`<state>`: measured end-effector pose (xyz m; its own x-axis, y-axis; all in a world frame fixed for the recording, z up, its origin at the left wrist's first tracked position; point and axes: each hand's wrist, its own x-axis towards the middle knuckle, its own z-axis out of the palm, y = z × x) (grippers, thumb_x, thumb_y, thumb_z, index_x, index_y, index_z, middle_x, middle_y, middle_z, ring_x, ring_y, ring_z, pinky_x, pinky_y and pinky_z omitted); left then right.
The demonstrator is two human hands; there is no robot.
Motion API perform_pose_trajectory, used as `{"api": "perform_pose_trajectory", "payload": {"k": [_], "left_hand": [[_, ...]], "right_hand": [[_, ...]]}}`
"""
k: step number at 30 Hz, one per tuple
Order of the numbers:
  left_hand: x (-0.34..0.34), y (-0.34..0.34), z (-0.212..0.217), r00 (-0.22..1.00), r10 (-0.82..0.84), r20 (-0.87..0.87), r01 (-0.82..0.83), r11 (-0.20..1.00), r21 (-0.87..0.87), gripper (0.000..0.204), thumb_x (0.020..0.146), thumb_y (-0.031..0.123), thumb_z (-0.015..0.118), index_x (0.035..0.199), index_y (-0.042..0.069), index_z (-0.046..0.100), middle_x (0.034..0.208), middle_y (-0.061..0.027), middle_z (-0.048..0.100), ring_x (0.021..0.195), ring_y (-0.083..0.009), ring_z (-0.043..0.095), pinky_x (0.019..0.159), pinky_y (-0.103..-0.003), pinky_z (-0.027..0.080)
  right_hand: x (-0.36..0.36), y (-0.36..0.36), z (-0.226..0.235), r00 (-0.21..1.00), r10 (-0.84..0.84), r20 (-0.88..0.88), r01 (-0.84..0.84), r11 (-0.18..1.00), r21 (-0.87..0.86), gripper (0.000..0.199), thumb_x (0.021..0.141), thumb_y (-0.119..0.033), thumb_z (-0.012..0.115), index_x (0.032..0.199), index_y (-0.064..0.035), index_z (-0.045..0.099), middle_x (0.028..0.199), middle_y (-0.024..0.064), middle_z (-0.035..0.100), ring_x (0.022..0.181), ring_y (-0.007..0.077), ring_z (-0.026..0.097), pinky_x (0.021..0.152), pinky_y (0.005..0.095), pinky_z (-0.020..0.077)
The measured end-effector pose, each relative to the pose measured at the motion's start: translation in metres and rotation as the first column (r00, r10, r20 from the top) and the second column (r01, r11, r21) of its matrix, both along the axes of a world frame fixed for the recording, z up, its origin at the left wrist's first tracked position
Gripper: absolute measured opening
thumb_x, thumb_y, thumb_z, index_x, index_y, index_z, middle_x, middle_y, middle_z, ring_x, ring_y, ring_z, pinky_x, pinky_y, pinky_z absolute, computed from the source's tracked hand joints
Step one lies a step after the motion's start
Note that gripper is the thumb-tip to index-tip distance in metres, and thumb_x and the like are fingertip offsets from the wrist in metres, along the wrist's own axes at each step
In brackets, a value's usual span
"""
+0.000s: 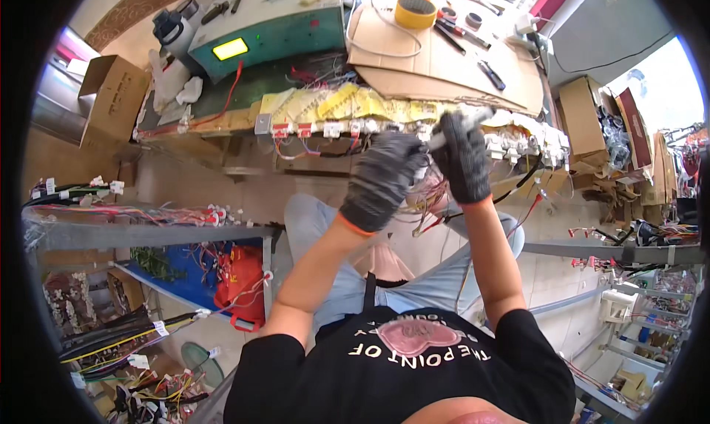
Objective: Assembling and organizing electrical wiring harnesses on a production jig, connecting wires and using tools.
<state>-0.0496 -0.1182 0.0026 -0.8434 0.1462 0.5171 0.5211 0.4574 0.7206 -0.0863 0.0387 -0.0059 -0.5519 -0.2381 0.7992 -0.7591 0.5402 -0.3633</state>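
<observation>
Both my hands wear dark grey knit gloves with orange cuffs. My left hand [382, 178] is closed around a bundle of thin coloured wires [429, 202] hanging off the bench edge. My right hand [462, 156] grips a white connector plug [467, 120] on the end of that wire bundle, just above and right of the left hand. The two hands nearly touch. Along the bench front a row of white connectors [325, 129] sits on a yellow fixture board [333, 102].
A green test box with a lit yellow display [231, 49] stands at the back left. Cardboard sheets [444, 61], a tape roll [414, 11] and pens lie at the back right. Wire harnesses hang on a rack [148, 217] to the left. Cardboard boxes [584, 113] stand right.
</observation>
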Motion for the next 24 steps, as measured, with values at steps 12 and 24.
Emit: {"api": "perform_pose_trajectory", "payload": {"k": [12, 24], "left_hand": [[0.052, -0.035, -0.059, 0.913, 0.013, 0.409, -0.131, 0.956, 0.261, 0.019, 0.079, 0.001, 0.06, 0.099, -0.002, 0.059, 0.089, -0.0095, 0.063, 0.078, -0.0156, 0.061, 0.071, -0.028, 0.048], [-0.031, -0.02, -0.022, 0.946, 0.123, -0.298, -0.146, 0.988, -0.054, 0.016, 0.077, 0.009, 0.058, 0.091, 0.002, 0.063, 0.086, -0.0108, 0.061, 0.082, -0.0274, 0.057, 0.076, -0.035, 0.046]], "right_hand": [[-0.026, -0.051, -0.01, 0.891, -0.203, 0.405, 0.212, 0.977, 0.024, 0.021, 0.074, -0.016, 0.066, 0.064, -0.0032, 0.052, 0.054, 0.0128, 0.055, 0.049, 0.0273, 0.056, 0.046, 0.034, 0.0423], [-0.008, -0.067, 0.017, 0.543, 0.306, 0.782, 0.446, 0.684, -0.577, 0.031, 0.082, -0.029, 0.063, 0.063, -0.0061, 0.056, 0.053, 0.0008, 0.052, 0.047, 0.0076, 0.045, 0.045, 0.0231, 0.036]]}}
